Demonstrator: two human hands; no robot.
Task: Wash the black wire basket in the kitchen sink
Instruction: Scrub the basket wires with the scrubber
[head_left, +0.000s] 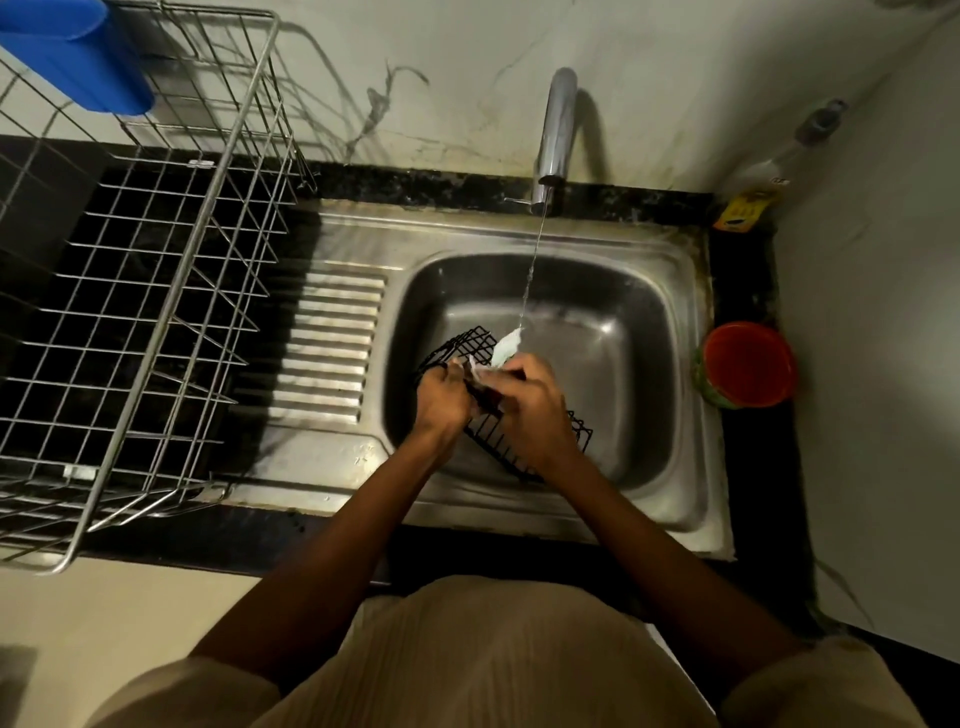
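The black wire basket (470, 347) lies tilted in the steel sink (639, 332), partly hidden under both hands. My left hand (441, 397) grips the basket's left rim. My right hand (532, 410) is closed on a pale scrub pad (506, 347) pressed against the basket's wires. A thin stream of water (532, 270) falls from the chrome tap (556, 130) onto the pad.
A large steel wire dish rack (156, 291) stands on the counter at left, beside the ribbed drainboard (332, 343). A blue plastic item (72, 52) sits at its far corner. An orange tub (748, 364) and a yellow-labelled bottle (748, 208) stand right of the sink.
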